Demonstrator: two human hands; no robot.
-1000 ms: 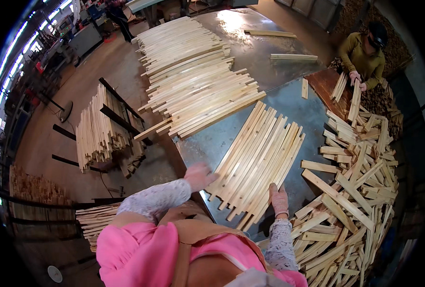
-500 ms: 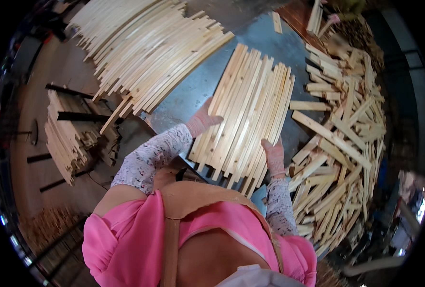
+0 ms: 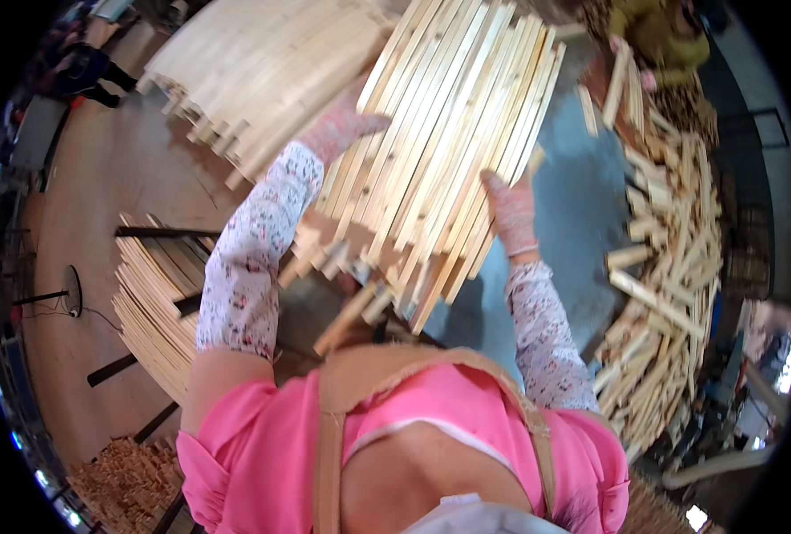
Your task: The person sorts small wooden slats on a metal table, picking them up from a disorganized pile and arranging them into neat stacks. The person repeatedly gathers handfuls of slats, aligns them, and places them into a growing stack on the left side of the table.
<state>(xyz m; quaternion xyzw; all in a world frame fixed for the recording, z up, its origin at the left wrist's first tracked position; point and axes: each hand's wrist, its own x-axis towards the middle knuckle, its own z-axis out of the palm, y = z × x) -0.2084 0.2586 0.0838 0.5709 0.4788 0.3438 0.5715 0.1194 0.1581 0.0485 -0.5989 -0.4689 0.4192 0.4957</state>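
Observation:
My left hand [image 3: 340, 126] and my right hand [image 3: 513, 212], both in pinkish gloves, grip a layer of pale wooden strips [image 3: 449, 133] from its two long sides. Each thumb lies over the top face, while the other fingers are mostly hidden at the sides and below. The strips lie side by side with uneven ends toward me. The layer is raised and covers part of a stack of similar strips [image 3: 262, 67] at the left. Several strip ends of the lower stack show beneath it.
A blue-grey tabletop [image 3: 569, 205] extends right of the layer. Loose wood pieces [image 3: 671, 294] lie heaped along the right. Another person [image 3: 667, 40] handles sticks at the far right. More strips [image 3: 150, 303] rest among dark bars [image 3: 159, 232] at the left, near a wood pile [image 3: 128, 481].
Both hands have lifted the layer of strips off the blue-grey tabletop and carried it left, over the stack there. My view has shifted left too.

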